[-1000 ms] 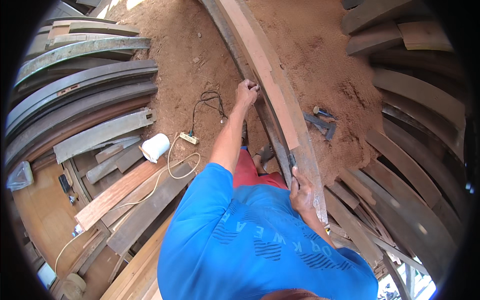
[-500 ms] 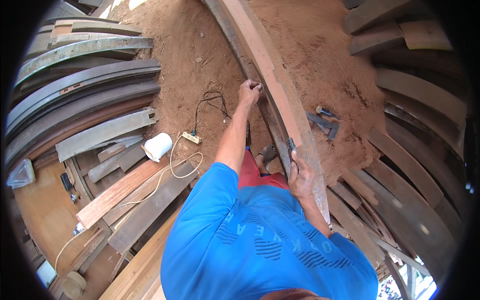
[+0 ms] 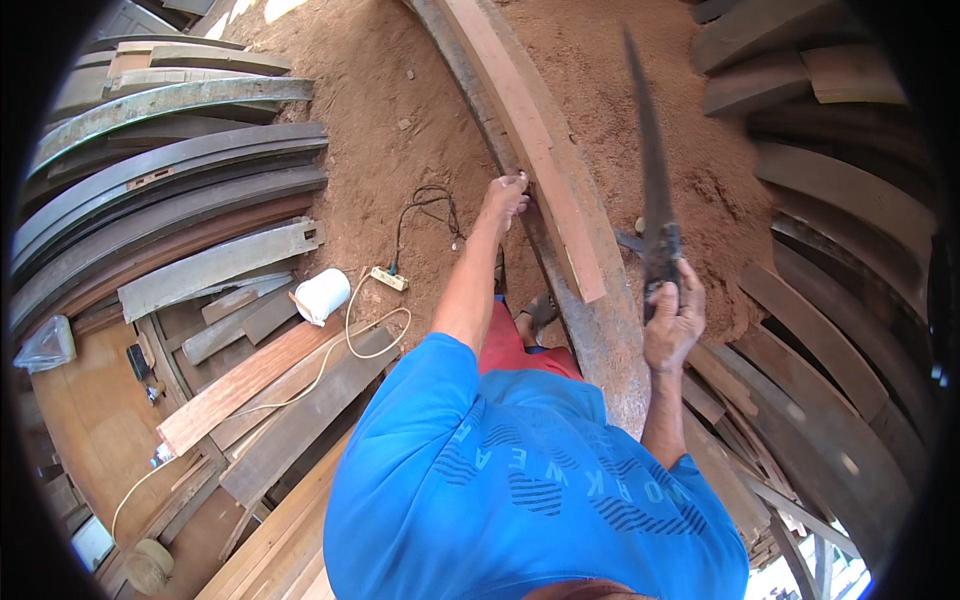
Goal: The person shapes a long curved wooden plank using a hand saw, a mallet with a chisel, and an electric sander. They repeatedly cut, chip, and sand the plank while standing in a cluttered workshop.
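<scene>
The hand saw point(image 3: 654, 175) has a long, dark blade tapering to a narrow point, with a dark handle at the near end. It is held up with the point away from the body, leaning slightly left, apart from the wood and on its right; blur hides the teeth. The pinkish-brown board point(image 3: 545, 165) is long and narrow, with a small step in its right edge and a bare, slanted near end. It lies lengthwise along a wider, weathered grey-brown beam point(image 3: 612, 345), which runs on past that end toward the body.
</scene>
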The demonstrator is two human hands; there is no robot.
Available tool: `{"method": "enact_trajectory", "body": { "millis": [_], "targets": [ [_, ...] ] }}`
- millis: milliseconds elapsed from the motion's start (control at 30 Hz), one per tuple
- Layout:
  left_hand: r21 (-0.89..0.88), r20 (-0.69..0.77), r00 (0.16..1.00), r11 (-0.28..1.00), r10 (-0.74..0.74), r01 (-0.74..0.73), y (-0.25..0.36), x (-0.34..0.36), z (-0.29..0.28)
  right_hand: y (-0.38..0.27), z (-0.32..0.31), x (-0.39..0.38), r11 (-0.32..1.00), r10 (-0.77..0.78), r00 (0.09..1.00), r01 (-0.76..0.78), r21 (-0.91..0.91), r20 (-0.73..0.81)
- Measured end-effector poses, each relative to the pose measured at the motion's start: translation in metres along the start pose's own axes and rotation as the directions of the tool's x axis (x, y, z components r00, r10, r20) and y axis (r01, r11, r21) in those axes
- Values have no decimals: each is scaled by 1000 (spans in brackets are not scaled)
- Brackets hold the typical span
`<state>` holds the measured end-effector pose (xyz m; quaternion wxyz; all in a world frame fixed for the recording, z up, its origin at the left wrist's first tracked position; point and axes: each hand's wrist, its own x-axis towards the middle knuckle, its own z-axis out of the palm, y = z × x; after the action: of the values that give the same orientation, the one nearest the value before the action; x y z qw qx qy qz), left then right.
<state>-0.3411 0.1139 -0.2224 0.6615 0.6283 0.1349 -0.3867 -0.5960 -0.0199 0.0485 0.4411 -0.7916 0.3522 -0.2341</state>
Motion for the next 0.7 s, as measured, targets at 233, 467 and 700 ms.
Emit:
{"method": "enact_trajectory", "body": {
  "millis": [233, 467, 700],
  "targets": [
    [222, 38, 987, 964, -158, 146, 68, -41, 22, 71, -66, 19, 964, 178, 959, -215, -158, -222],
    [627, 6, 1000, 779, -7, 2, 52, -18, 21, 76, -67, -1, 967, 243, 963, -250, -44, -116],
    [353, 67, 996, 933, 54, -74, 17, -22, 5, 25, -39, -20, 989, 101, 988, -113, 94, 117]
  ]
}}
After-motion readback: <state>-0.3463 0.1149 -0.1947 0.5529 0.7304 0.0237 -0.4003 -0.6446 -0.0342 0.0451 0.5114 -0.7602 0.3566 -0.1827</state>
